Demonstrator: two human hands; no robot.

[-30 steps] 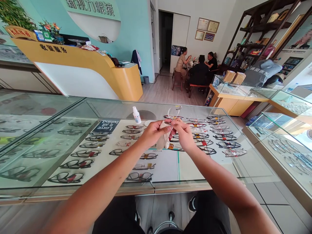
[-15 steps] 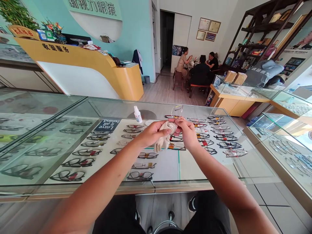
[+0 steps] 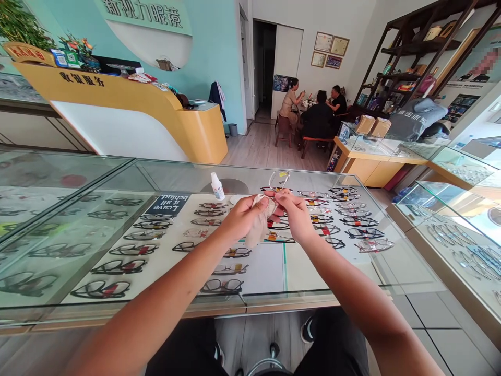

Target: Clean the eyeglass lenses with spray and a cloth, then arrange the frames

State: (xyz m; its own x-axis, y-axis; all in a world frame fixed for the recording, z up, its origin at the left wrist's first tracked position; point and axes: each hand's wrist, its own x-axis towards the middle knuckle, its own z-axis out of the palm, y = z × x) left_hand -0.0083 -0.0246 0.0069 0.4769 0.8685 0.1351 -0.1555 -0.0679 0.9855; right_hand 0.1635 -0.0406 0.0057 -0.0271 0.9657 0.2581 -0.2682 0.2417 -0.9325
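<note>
Left hand point(image 3: 246, 213) pinching pale cloth point(image 3: 256, 230) just below frame centre; right hand point(image 3: 295, 210) close beside, gripping clear eyeglasses point(image 3: 279, 180) jutting above both hands; white bottle point(image 3: 217, 187) standing left of centre

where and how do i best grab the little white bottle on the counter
Probably by the wide body of the white bottle, below the narrower top, fingers wrapped around it from the person's left and near side. It stands upright, and that side faces away from both hands. The left hand is nearest but holds the cloth.
</note>
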